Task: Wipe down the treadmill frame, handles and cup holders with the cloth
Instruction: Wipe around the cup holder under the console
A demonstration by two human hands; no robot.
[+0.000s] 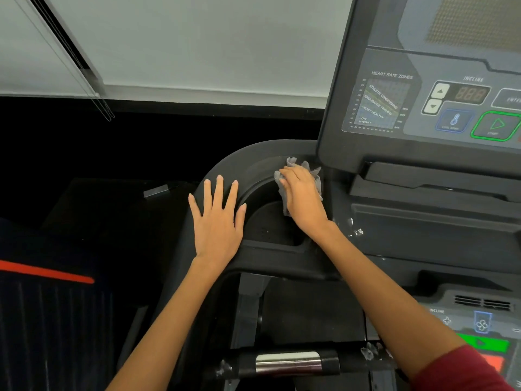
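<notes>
Right hand (303, 197) presses a crumpled grey cloth (311, 172) against the inner wall of the treadmill's left cup holder (267, 221), up by the lower left corner of the console (423, 108). Grip on cloth: fingers lie over it, mostly covering it; whether the thumb curls under, cannot tell. Only the cloth's edges show around the hand. Left hand (217, 218) lies flat, fingers spread and straight, on the curved black frame rim (225, 165) just left of the cup holder, holding nothing. Cup holder floor dark, detail hard to make out. Metal-banded handle (287, 362) low in view, partly cut off by the bottom edge. Console cut off at right; display digits blurred. Red sleeve (462, 371) at bottom right corner. Area left of the treadmill nearly black, contents unreadable.
</notes>
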